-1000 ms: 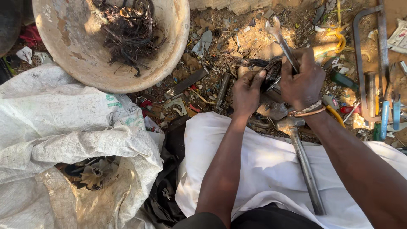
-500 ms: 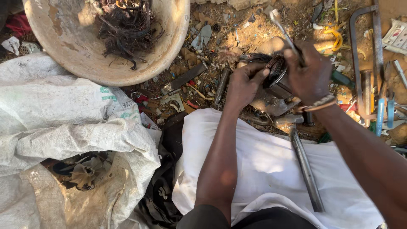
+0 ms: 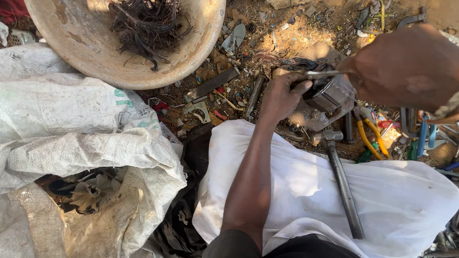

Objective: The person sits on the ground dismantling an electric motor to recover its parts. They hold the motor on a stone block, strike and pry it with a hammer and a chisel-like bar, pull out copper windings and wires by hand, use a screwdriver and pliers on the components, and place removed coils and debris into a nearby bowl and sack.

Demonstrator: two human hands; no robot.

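Basin (image 3: 86, 52) of wires (image 3: 146, 24), sack (image 3: 71, 138)

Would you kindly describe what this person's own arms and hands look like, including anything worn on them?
Both arms are bare. The left hand wears no glove or ring that shows; a dark sleeve edge sits high up that arm. The right hand is ungloved too, with a pale band at its wrist.

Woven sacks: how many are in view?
2. One woven sack lies below the basin at left; another sack, open with scrap inside, sits at bottom left. More may be hidden.
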